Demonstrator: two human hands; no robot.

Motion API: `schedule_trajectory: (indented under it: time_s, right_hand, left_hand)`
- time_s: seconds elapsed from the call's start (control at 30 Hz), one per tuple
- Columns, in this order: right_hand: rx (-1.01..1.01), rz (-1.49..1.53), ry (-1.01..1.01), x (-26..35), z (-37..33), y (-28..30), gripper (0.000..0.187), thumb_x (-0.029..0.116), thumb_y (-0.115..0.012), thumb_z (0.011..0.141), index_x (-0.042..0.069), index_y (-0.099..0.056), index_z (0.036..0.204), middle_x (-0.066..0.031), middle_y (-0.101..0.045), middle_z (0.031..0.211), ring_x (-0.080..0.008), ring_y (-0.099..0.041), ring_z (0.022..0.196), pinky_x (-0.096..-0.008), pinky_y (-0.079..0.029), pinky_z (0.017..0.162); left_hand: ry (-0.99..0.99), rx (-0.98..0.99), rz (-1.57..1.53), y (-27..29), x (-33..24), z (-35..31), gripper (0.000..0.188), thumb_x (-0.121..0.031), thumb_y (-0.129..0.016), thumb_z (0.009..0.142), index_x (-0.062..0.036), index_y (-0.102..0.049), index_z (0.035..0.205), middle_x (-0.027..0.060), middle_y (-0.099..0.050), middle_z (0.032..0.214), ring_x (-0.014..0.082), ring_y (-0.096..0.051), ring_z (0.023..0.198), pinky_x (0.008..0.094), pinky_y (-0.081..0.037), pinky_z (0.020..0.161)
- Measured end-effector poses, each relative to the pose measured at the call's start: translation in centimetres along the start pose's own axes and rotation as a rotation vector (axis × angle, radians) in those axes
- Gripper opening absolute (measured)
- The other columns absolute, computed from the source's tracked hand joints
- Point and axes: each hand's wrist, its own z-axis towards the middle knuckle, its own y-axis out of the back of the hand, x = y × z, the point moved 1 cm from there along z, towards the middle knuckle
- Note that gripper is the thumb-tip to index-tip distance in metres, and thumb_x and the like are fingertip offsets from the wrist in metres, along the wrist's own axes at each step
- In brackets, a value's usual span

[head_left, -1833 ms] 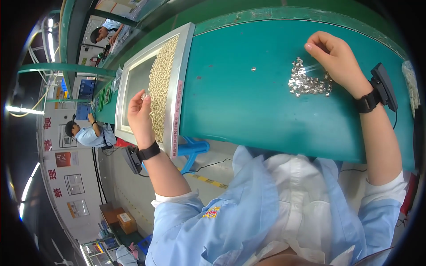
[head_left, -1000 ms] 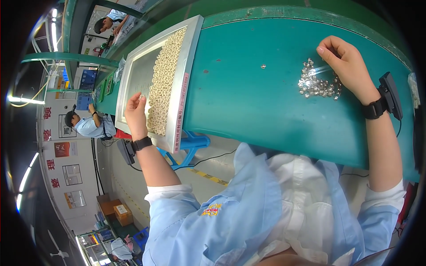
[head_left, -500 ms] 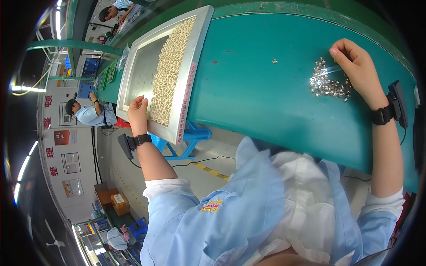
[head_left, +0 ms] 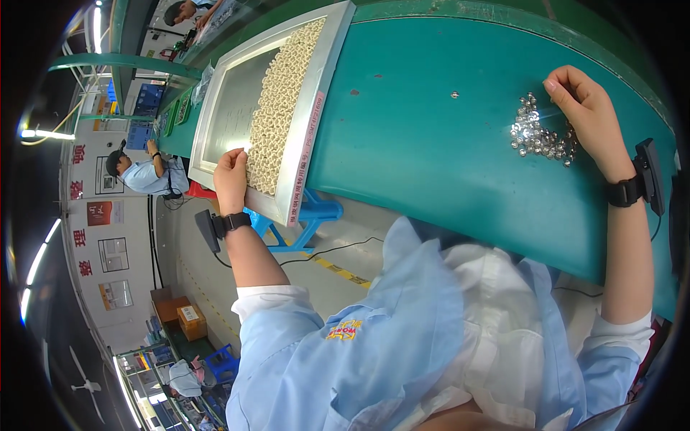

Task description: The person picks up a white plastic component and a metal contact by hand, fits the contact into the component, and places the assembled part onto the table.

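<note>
My left hand [head_left: 231, 183] is closed in a pinch at the near left edge of a layer of small beige ring-like pieces [head_left: 280, 100]. They lie inside a flat tray with a wide silvery metal frame [head_left: 307, 122]. What the fingertips hold, if anything, is too small to make out. Far to the right, my right hand [head_left: 591, 118] is held over the far right side of a loose pile of small shiny metal pieces [head_left: 539, 136]. Its thumb and forefinger are pinched together, and I cannot see what lies between them. One similar metal piece [head_left: 454, 94] lies apart, left of the pile.
The green tabletop [head_left: 410, 144] runs between tray and pile. Under the tray's near corner stands a blue stool [head_left: 316, 215]. Two co-workers are at the left: a seated person [head_left: 147, 176] and another [head_left: 188, 10] further back. A cardboard box [head_left: 192, 321] sits at the lower left.
The whole view has shifted slightly. My left fingers have come closer to the beige pieces and look more curled. My right hand stays pinched by the metal pile, almost unmoved.
</note>
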Motion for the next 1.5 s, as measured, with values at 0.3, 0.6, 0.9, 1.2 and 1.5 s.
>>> schedule_trajectory:
  time_s: [0.3, 0.6, 0.9, 1.2, 1.5]
  right_hand:
    - [0.012, -0.030, 0.009, -0.4, 0.2, 0.1, 0.021, 0.025, -0.054, 0.087, 0.004, -0.052, 0.083, 0.0061, -0.043, 0.069, -0.0014, -0.035, 0.061, -0.0166, -0.030, 0.051]
    - [0.017, -0.025, 0.006, -0.2, 0.1, 0.0, 0.021, 0.025, -0.054, 0.087, 0.004, -0.052, 0.083, 0.0064, -0.042, 0.069, -0.0014, -0.035, 0.060, -0.0168, -0.029, 0.051]
    - [0.026, -0.029, -0.017, 0.1, 0.0, 0.0, 0.021, 0.024, -0.054, 0.087, 0.004, -0.052, 0.082, 0.0062, -0.042, 0.068, -0.0015, -0.035, 0.060, -0.0171, -0.028, 0.050]
    - [0.012, -0.024, 0.030, 0.0, 0.0, 0.1, 0.021, 0.023, -0.056, 0.085, 0.001, -0.054, 0.084, 0.0035, -0.049, 0.068, -0.0033, -0.039, 0.059, -0.0190, -0.032, 0.052]
    - [0.024, -0.024, 0.009, 0.4, 0.2, -0.3, 0.019, 0.020, -0.054, 0.086, 0.002, -0.052, 0.081, 0.0055, -0.042, 0.068, -0.0029, -0.035, 0.061, -0.0179, -0.029, 0.053]
  left_hand:
    - [0.006, -0.006, 0.001, 0.2, 0.5, 0.1, 0.027, -0.020, -0.053, 0.084, 0.0024, -0.061, 0.096, 0.0108, -0.064, 0.083, 0.0148, -0.057, 0.075, 0.0263, -0.044, 0.069]
    - [0.031, -0.004, 0.103, 0.5, -1.5, -0.9, 0.030, -0.024, -0.055, 0.083, 0.0047, -0.062, 0.091, 0.0137, -0.064, 0.077, 0.0172, -0.059, 0.070, 0.0283, -0.044, 0.066]
    - [0.083, 0.081, 0.346, 0.7, -2.4, -0.8, 0.046, -0.038, -0.049, 0.085, 0.0061, -0.060, 0.092, 0.0191, -0.062, 0.074, 0.0232, -0.060, 0.070, 0.0316, -0.045, 0.066]
    - [0.075, 0.108, 0.347, 1.1, -3.1, -1.3, 0.048, -0.040, -0.047, 0.086, 0.0065, -0.060, 0.089, 0.0201, -0.061, 0.073, 0.0276, -0.059, 0.070, 0.0336, -0.044, 0.066]
    - [-0.071, -0.014, 0.165, 1.2, -3.7, -1.4, 0.037, -0.031, -0.048, 0.088, 0.0050, -0.057, 0.094, 0.0157, -0.062, 0.080, 0.0220, -0.058, 0.076, 0.0302, -0.044, 0.070]
